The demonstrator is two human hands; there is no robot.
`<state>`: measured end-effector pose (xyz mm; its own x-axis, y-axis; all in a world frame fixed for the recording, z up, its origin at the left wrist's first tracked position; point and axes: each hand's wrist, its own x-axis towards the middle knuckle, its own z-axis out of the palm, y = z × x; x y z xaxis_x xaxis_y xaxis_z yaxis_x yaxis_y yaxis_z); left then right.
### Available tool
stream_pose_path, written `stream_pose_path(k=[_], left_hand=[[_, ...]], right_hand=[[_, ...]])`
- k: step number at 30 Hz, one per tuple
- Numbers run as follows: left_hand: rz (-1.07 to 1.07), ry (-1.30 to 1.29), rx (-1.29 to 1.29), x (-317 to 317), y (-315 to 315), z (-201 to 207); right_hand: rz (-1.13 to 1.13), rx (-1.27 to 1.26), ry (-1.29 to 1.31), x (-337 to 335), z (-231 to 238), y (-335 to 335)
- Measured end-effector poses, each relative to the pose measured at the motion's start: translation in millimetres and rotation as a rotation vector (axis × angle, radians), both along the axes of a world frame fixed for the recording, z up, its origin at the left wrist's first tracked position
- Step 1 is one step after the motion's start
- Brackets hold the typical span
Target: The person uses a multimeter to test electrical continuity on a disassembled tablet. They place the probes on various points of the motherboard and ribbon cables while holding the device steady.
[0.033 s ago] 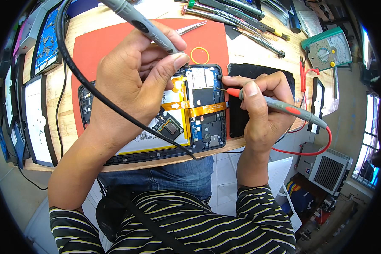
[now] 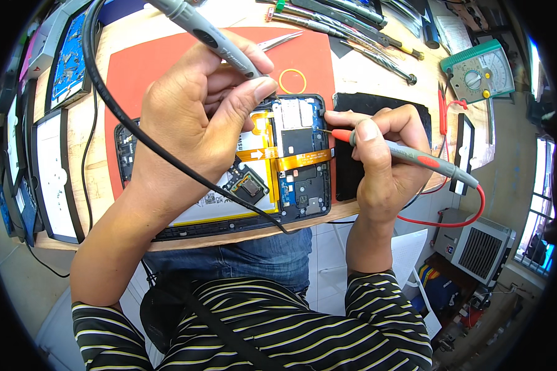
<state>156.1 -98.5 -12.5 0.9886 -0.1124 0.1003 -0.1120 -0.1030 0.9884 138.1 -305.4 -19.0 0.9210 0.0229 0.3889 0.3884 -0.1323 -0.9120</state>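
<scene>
An opened tablet [image 2: 297,139] lies on a red mat [image 2: 136,74], its battery, blue board and orange ribbon cable [image 2: 303,161] bare. Over its far edge my left hand [image 2: 198,117] is closed round a grey test probe [image 2: 210,37] with a black lead; its tip is mostly hidden by my fingers. From the right, my right hand [image 2: 387,154] pinches a grey and red test probe [image 2: 421,158]. That probe's metal tip is at the blue board along the tablet's right edge. A small loose camera-like module [image 2: 249,185] rests over the battery.
A green-cased analog multimeter [image 2: 478,73] stands at the far right. Several screwdrivers [image 2: 328,28] and tweezers [image 2: 281,40] lie at the back. A yellow ring [image 2: 293,81] sits on the mat. The black lead [image 2: 167,157] loops across my left wrist; a black pad [image 2: 384,105] lies right of the tablet.
</scene>
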Motion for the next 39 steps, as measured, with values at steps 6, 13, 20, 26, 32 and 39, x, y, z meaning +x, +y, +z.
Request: stream_pose_path(k=[6, 13, 20, 26, 32, 39], left_hand=[[-0.004, 0.001, 0.001, 0.1, 0.5, -0.7], [-0.015, 0.008, -0.002, 0.0, 0.6, -0.2], [-0.009, 0.007, -0.006, -0.1, 0.4, -0.3], [-0.004, -0.013, -0.012, 0.2, -0.1, -1.9], [-0.008, -0.02, 0.001, 0.2, 0.5, -1.9], [-0.002, -0.001, 0.01, -0.1, 0.1, 0.0]], right_hand=[[-0.006, -0.015, 0.004, -0.4, 0.4, -0.3], [0.001, -0.004, 0.006, 0.0, -0.6, -0.6], [-0.007, -0.023, 0.016, -0.3, 0.7, -0.3], [0.001, -0.031, 0.002, 0.3, 0.1, -0.5], [-0.008, -0.009, -0.009, 0.0, -1.0, -0.7], [-0.002, 0.01, 0.005, -0.4, -0.6, -0.3]])
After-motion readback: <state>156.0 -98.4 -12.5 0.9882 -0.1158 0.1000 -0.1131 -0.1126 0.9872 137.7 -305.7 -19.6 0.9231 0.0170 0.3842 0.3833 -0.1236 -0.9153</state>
